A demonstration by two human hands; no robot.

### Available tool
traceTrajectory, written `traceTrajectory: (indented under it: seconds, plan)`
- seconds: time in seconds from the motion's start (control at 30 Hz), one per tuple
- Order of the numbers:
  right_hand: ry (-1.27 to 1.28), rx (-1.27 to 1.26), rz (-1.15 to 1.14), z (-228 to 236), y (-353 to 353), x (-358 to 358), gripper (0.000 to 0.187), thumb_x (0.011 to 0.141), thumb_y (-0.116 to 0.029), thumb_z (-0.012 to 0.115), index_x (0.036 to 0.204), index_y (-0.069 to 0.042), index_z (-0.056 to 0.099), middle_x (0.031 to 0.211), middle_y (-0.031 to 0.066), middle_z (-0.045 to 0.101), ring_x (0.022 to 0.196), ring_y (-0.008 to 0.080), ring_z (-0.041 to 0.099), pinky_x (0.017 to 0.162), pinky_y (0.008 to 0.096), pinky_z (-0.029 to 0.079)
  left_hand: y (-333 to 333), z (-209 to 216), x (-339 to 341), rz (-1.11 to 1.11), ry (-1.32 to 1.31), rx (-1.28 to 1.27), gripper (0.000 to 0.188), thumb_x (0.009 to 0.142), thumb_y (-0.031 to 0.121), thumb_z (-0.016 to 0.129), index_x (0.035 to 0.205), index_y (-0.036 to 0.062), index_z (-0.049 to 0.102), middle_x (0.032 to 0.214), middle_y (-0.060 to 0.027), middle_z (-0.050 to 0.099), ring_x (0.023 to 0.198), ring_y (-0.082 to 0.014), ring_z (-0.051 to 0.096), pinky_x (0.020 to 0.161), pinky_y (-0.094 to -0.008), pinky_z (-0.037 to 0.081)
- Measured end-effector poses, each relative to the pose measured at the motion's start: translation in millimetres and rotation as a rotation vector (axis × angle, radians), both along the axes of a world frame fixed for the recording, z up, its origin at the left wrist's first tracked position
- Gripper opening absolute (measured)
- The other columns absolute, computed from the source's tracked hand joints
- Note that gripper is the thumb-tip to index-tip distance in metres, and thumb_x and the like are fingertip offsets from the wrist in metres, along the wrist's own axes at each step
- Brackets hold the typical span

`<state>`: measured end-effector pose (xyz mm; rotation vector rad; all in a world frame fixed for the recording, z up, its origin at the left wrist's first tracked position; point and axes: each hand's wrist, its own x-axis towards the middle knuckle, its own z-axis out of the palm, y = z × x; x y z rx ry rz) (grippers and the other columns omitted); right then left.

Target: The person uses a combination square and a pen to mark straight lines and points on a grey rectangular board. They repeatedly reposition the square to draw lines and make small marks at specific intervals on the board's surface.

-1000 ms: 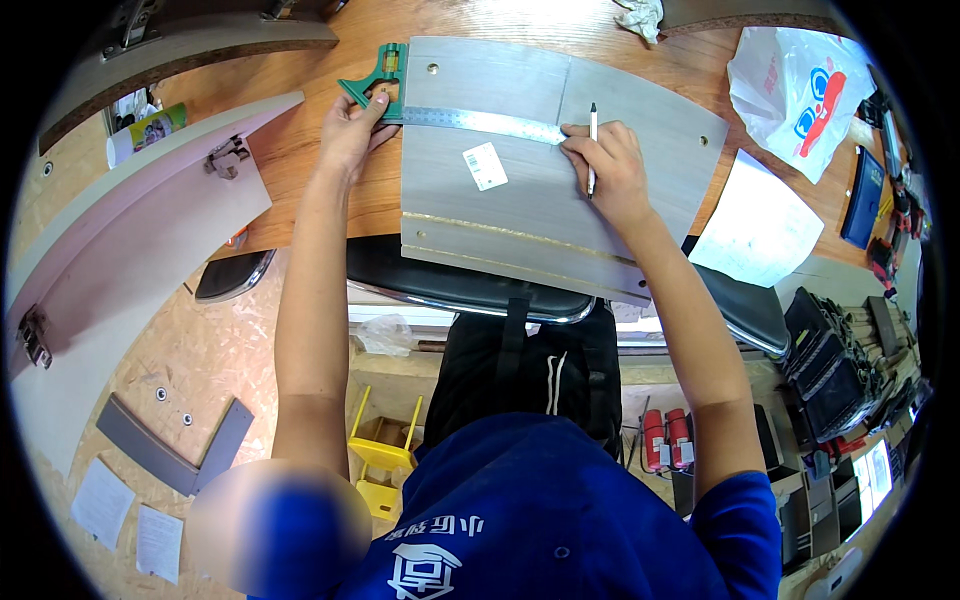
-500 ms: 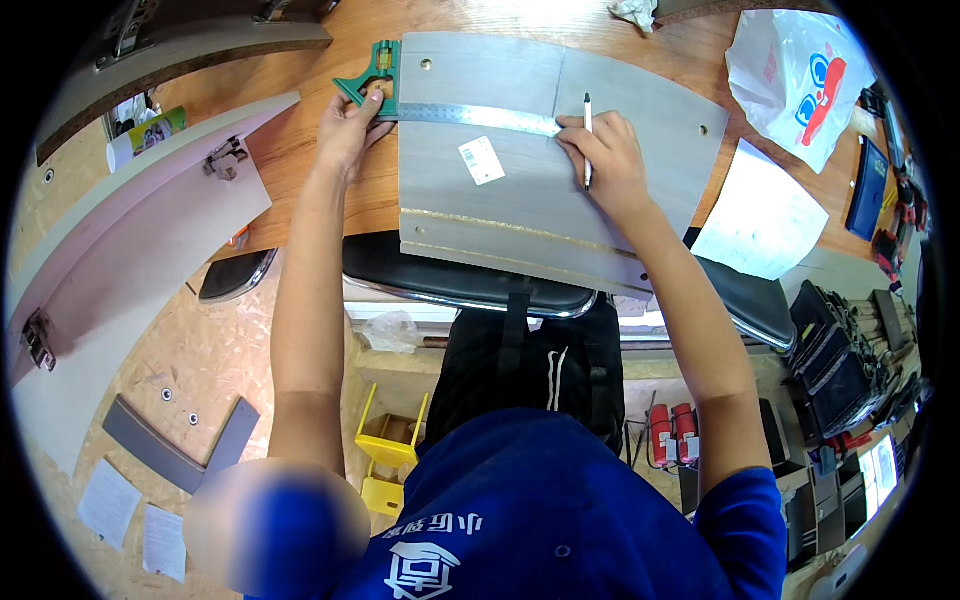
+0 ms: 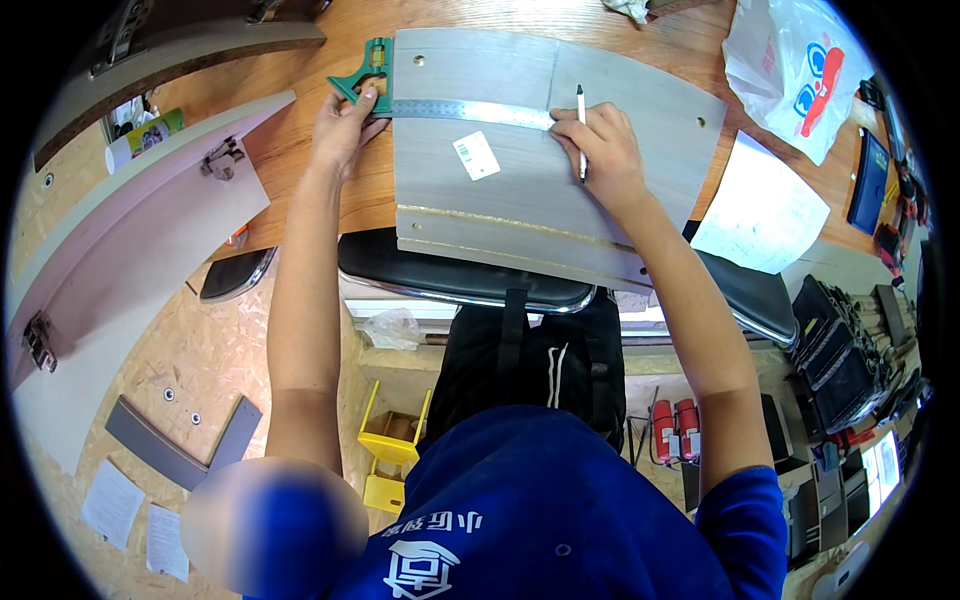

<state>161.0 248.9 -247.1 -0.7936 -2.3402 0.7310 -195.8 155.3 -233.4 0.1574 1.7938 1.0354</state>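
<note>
A grey board [image 3: 560, 200] with a curved right edge lies on the wooden table in front of me. My left hand [image 3: 342, 132] is closed around the green head of a combination square [image 3: 377, 58], which sits against the board's left edge. Its steel ruler blade [image 3: 460, 110] runs rightward across the board. At the blade's far end, my right hand [image 3: 606, 152] rests with bent fingers, holding a white pen [image 3: 581, 135] with a black tip pointing away from me. A thin pencil-like line crosses the board beyond the blade. A white label [image 3: 476, 156] is stuck on the board.
On the table's right are a white plastic bag [image 3: 790, 75], a paper sheet [image 3: 762, 205] and a dark blue notebook [image 3: 868, 185]. A hinged panel [image 3: 150, 220] stands at the left. Black stools [image 3: 460, 270] sit under the near edge; a yellow stool [image 3: 388, 435] stands lower down.
The view has shifted slightly. Both hands keep nearly the same places on the square and the board, and the pen is still in the right hand.
</note>
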Motion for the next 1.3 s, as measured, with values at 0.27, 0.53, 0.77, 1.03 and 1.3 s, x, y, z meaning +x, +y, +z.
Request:
traceTrajectory:
  seconds: [0.27,0.53,0.77,1.03,1.3]
  plan:
    - [0.006,0.001,0.008,-2.3,0.8,1.3,0.016,0.082,-0.010,0.077,0.097,-0.011,0.072,0.105,-0.0022,0.075,0.092,0.0222,0.062,0.086,0.0371,0.050,-0.1,-2.3,-0.9,-0.002,-0.004,0.001,0.039,0.103,0.014,0.071,0.131,0.0016,0.047,0.112,-0.0165,0.074,0.106,-0.0252,0.075,0.096,-0.0399,0.066]
    - [-0.008,-0.004,0.011,-1.4,0.5,1.3,0.016,0.081,-0.009,0.077,0.097,-0.010,0.072,0.107,-0.0018,0.075,0.094,0.0217,0.062,0.087,0.0362,0.050,0.1,-0.8,0.3,0.003,0.009,-0.003,0.038,0.103,0.014,0.070,0.130,0.0013,0.047,0.112,-0.0169,0.074,0.107,-0.0256,0.074,0.097,-0.0399,0.066]
    - [-0.016,-0.037,0.024,0.9,0.7,1.5,0.017,0.084,-0.007,0.081,0.098,-0.009,0.073,0.110,0.0018,0.077,0.094,0.0242,0.064,0.088,0.0391,0.051,-0.6,-0.6,-1.3,0.000,0.019,-0.002,0.035,0.103,0.014,0.070,0.128,0.0018,0.049,0.112,-0.0166,0.074,0.107,-0.0246,0.074,0.097,-0.0395,0.066]
    - [0.000,0.000,0.003,-4.8,0.6,1.6,0.014,0.082,-0.010,0.077,0.095,-0.011,0.072,0.107,-0.0017,0.076,0.093,0.0223,0.061,0.088,0.0375,0.051,4.8,0.5,3.8,0.006,0.053,-0.037,0.032,0.103,0.017,0.072,0.125,0.0027,0.053,0.110,-0.0121,0.074,0.101,-0.0234,0.075,0.093,-0.0378,0.067]
    - [0.009,0.004,0.012,-4.2,1.9,0.9,0.014,0.082,-0.011,0.077,0.095,-0.011,0.072,0.104,-0.0013,0.075,0.092,0.0224,0.061,0.086,0.0376,0.050,6.5,7.9,8.8,0.008,0.066,-0.041,0.030,0.106,0.021,0.068,0.126,0.0036,0.055,0.117,-0.0109,0.069,0.104,-0.0221,0.073,0.093,-0.0381,0.066]
